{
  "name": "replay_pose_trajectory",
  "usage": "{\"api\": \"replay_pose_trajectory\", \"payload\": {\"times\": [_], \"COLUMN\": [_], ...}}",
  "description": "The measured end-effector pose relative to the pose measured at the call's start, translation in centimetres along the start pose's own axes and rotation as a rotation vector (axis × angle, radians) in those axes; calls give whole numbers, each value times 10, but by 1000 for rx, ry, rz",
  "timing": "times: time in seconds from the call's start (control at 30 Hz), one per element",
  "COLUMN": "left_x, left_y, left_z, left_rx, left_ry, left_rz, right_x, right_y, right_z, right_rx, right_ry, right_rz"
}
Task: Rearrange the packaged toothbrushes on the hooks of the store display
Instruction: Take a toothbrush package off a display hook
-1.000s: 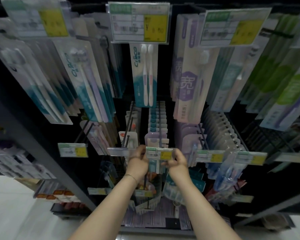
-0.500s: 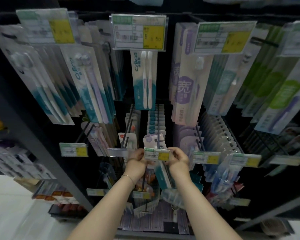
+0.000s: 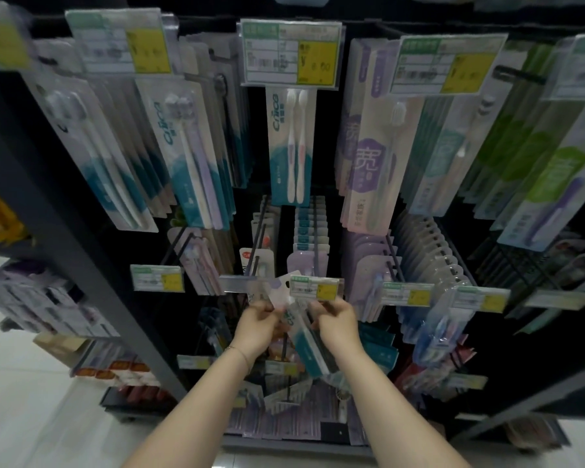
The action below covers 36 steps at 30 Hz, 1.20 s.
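Gripping a teal-and-white toothbrush pack (image 3: 313,346) from both sides, the left hand (image 3: 255,327) and the right hand (image 3: 336,324) meet in front of the middle row of the dark display rack (image 3: 92,275). Fingers of both hands are curled in on the pack's upper part, left hand at the left edge and right hand at the right edge. Motion blur hides the exact contact points. The pack is tilted, its top leaning left and its lower end pointing down and right between the two wrists. Its top sits just below the price label (image 3: 314,288) at the tip of the centre hook (image 3: 315,238) — whether the pack's hole is on the hook cannot be told. A thin bracelet (image 3: 238,352) circles the left wrist.

Behind the label, the centre hook carries a row of teal-topped packs (image 3: 304,228), with lilac-topped packs (image 3: 304,261) at the front. Just left, a clear label holder (image 3: 240,284) fronts a neighbouring hook. To the right hang clear blister packs (image 3: 429,251).

Upper row: a twin-brush pack (image 3: 291,146) hangs under a large price tag (image 3: 291,54). A purple-marked pack (image 3: 368,163) is just to its right, and green-marked packs (image 3: 551,177) are at far right. Pale floor tiles (image 3: 21,400) show at lower left.
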State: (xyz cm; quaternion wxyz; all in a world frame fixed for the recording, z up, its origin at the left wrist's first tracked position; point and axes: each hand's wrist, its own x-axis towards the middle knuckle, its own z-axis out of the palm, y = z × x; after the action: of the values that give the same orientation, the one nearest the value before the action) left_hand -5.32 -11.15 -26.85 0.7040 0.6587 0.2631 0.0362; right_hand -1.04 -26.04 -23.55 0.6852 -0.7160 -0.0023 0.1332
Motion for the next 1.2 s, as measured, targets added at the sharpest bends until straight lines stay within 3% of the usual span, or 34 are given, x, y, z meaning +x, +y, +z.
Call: {"api": "replay_pose_trajectory", "payload": {"times": [0.17,0.43,0.83,1.2], "left_x": [-15,-54,-93,-102], "left_y": [-13,-28,38,105], "left_z": [-11,-27,-41,-15], "left_rx": [160,275,304,164], "left_ry": [8,-72,2,81], "left_rz": [7,-6,308,532], "right_x": [-12,-50,-62,-56], "right_y": [24,46,-9,-65], "right_z": [5,2,-4,-31], "right_rx": [-144,-152,-93,-91], "right_ry": [40,-6,-149,-235], "right_rz": [40,107,-29,-181]}}
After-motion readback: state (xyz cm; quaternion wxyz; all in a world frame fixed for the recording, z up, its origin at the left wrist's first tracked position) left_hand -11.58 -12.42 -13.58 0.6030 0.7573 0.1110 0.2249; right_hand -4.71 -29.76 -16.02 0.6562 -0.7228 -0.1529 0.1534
